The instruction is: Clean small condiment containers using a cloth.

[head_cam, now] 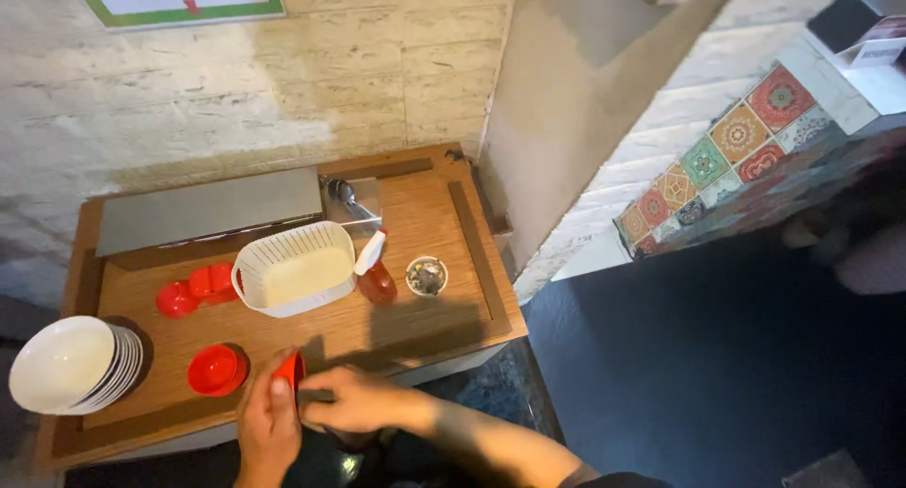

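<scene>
Head view looks down on a wooden counter (pixel 406 323) set against a pale brick wall (pixel 236 92); both hands work at its near edge. The left hand (pixel 267 422) wraps thumb and fingers round a small red cup (pixel 289 367), which stands tilted at the counter's front lip, just right of a small red bowl (pixel 216 369); the right hand (pixel 351 400) lies close beside it, fingers curled in toward the cup's side and touching or almost touching it; whether it pinches anything I cannot tell, the fingertips are hidden. Farther back sit more red cups (pixel 193 290) in a cluster, a white slotted basket (pixel 293 266) holding something pale, a red squeeze bottle (pixel 376 273) with a white cap leaning beside it, and a little round dish (pixel 426 276) of dark bits; a steel lid (pixel 209 208) covers a tray at the rear, a ladle (pixel 347 197) resting next to it; a stack of white bowls (pixel 71 365) stands at the left end. Judged step: the cup is picked out and steadied at the counter's edge, not yet filled as far as can be seen. The next move seems to call for keeping the cup level and a firm left-hand hold while the right hand works on it.
</scene>
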